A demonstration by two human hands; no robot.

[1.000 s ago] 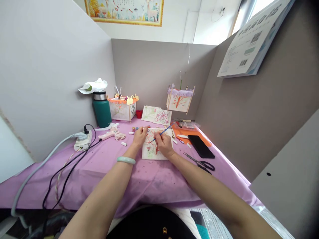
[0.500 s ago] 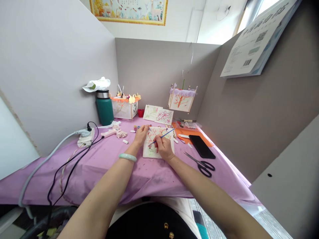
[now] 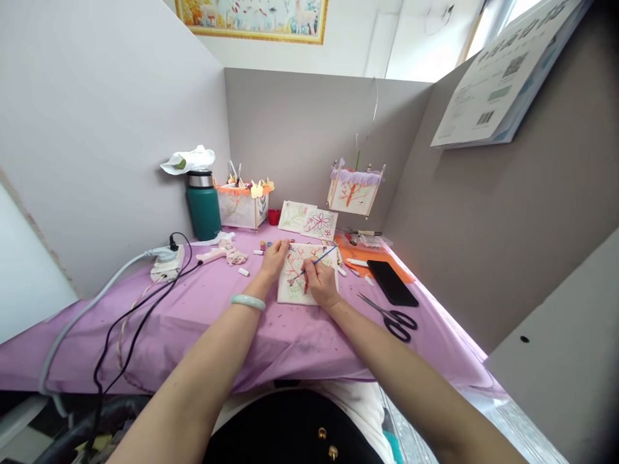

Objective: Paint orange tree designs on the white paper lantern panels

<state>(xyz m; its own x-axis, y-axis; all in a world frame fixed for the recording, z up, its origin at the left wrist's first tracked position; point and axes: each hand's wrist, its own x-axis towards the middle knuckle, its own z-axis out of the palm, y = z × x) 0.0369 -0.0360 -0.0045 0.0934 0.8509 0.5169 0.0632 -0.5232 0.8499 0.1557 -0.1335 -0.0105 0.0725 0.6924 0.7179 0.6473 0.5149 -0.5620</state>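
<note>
A white square panel (image 3: 290,295), painted with orange branches and green and purple marks, lies on the purple cloth before me. My left hand (image 3: 275,259) is closed on its upper left edge, thumb toward the painted face. A slim blue paintbrush (image 3: 325,255) is pinched in my right hand (image 3: 320,283), its handle slanting up to the right. The brush tip is over the middle left of the picture; whether it touches the surface I cannot tell. My right hand covers the panel's lower right part. Something small and red shows under the right fingers, too small to name.
Scissors (image 3: 393,320) and a black phone (image 3: 393,283) lie to the right. Leftward are a glue gun (image 3: 213,255), a power strip (image 3: 167,264) with cables and a green bottle (image 3: 204,209). Behind stand a decorated box (image 3: 238,209), painted cards (image 3: 320,223) and a hanging lantern (image 3: 355,193).
My right hand and the brush have shifted slightly right and up across the panel. My left hand stays at the panel's edge. The whole view has tilted a little.
</note>
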